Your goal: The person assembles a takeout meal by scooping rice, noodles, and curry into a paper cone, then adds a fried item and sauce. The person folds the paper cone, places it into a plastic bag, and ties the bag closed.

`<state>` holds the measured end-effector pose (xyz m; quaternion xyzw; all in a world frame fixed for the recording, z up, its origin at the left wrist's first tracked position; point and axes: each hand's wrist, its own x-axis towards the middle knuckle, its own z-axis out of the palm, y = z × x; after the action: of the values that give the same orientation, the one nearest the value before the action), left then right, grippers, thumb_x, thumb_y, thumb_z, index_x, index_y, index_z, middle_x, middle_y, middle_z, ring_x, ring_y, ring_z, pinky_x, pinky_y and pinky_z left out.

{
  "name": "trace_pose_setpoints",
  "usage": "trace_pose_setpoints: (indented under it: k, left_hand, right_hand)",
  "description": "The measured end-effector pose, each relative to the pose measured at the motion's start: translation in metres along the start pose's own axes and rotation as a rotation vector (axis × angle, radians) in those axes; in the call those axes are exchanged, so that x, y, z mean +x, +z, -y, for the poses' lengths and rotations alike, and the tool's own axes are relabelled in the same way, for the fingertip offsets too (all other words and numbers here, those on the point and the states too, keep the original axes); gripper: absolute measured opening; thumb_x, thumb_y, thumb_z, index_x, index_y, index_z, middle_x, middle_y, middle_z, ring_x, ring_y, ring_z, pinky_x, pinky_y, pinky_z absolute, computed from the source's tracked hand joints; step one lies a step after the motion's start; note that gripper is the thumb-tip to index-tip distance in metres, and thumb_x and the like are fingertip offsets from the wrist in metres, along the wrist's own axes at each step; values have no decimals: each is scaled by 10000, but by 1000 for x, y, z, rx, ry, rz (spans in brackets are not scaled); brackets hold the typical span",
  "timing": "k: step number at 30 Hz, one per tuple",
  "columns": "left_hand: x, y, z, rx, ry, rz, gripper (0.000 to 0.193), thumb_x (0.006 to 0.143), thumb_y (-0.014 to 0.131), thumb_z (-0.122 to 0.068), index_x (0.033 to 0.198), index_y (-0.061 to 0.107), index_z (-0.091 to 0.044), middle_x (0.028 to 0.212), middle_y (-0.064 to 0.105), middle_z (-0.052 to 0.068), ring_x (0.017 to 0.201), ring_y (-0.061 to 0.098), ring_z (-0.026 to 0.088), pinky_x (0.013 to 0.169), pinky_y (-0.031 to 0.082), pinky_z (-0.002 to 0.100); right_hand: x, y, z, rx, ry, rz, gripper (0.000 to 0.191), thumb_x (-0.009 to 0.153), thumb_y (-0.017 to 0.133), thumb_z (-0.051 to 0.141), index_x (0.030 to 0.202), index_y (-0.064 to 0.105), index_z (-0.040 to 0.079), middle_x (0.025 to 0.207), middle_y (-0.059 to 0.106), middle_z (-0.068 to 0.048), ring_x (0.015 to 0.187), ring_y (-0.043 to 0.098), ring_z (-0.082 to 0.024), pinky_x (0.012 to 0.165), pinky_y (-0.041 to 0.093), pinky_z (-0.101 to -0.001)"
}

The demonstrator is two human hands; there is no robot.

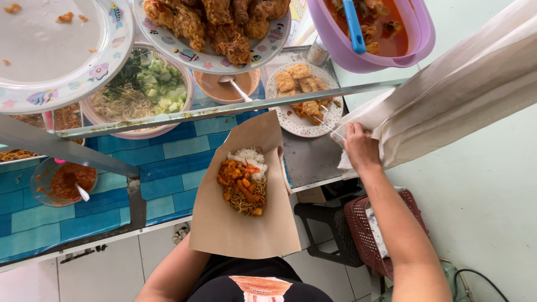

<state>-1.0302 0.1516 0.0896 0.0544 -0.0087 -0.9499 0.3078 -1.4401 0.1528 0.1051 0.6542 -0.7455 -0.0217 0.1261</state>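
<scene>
My left hand (hidden beneath) carries the brown paper point(240, 223), already loaded with rice, noodles and curry point(243, 179); my right hand point(361, 148) grips the utensil point(330, 127) over the tofu plate point(291, 120), tofu not yet added.

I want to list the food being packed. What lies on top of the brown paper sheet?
On the brown paper lie white rice, yellow noodles and orange, sauced pieces. The left hand supporting the paper from below is covered. The right hand is at the cloth curtain.
</scene>
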Motion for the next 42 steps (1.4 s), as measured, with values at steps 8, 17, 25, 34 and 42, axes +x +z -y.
trace_pose_setpoints:
  k: [8,17,25,34,42]
  left_hand:
    - [1,3,4,3,-3,32,569,1070,458,-440,1519,438,-91,1459,528,145,1284,574,277,1049,522,436]
    - [12,15,12,-24,-32,9,584,1067,461,-458,1520,434,-90,1456,533,149,1283,580,282,1050,529,447]
    - [30,19,17,-39,-24,5,565,1101,454,-441,1530,441,-75,1463,537,171,1283,589,291,1049,526,438]
    - [31,11,23,-74,-53,60,590,1070,467,-458,1531,426,-91,1486,510,159,1306,568,292,1066,517,440]
    - [26,5,26,52,40,-31,573,1081,483,-414,1541,422,-78,1496,504,152,1315,562,269,1072,509,424]
  right_hand:
    - [5,27,-16,-176,-159,-99,349,882,759,260,1158,631,90,1007,651,-72,829,715,-257,635,611,-379]
    - [-4,51,-22,-207,-209,-184,425,849,766,237,1207,631,52,1000,643,-77,793,708,-238,621,612,-331]
    - [13,54,-25,-235,-258,-207,386,868,766,247,1190,638,79,995,651,-64,761,700,-241,617,607,-340]
    - [16,45,-37,280,11,-119,304,1000,654,200,1257,645,37,1128,701,-168,869,712,-360,742,595,-465]
    - [7,41,-29,604,62,-144,308,995,646,175,1253,692,14,1077,727,-150,876,715,-285,768,592,-418]
